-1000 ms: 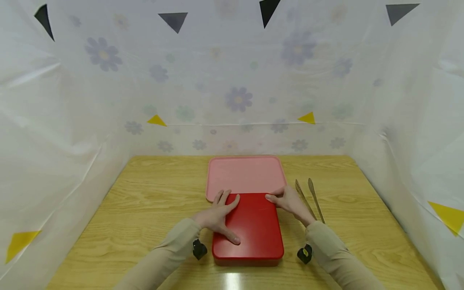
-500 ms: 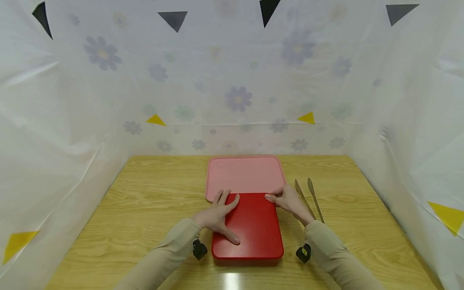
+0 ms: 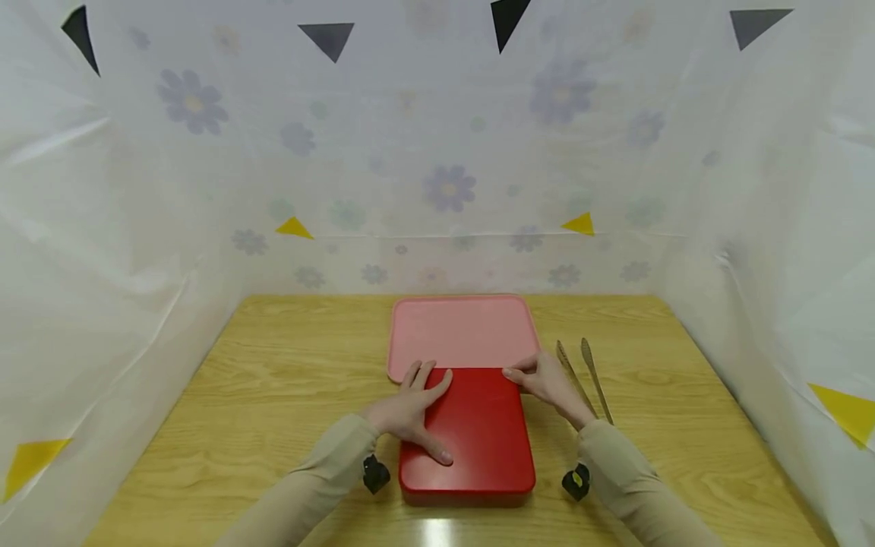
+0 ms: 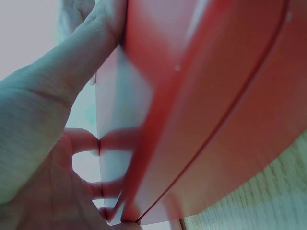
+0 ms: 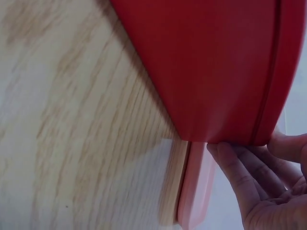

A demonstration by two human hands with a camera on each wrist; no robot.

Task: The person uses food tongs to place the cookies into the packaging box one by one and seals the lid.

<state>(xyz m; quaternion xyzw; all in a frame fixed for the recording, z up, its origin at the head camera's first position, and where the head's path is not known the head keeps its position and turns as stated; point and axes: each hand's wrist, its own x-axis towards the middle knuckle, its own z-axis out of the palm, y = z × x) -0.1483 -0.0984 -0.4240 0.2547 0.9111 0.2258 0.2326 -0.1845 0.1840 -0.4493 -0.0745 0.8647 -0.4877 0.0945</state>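
Note:
A red rectangular box (image 3: 478, 437) with a lid seam round its side sits lengthwise on the table, its far end beside the pink tray (image 3: 465, 327). My left hand (image 3: 406, 414) lies spread over the lid's left side, thumb and fingertips touching its top and far-left corner. In the left wrist view, the fingertips bear on the lid's top and edge. My right hand (image 3: 547, 380) holds the far-right corner. The right wrist view shows the thumb at the lid's edge and the fingers (image 5: 235, 170) against the box's end wall.
Golden tongs (image 3: 581, 380) lie right of the box, partly hidden behind the right forearm. Wrist cameras in black hang at both sleeves. White sheeting with flowers and yellow and black triangles walls the back and sides of the wooden table (image 3: 294, 342).

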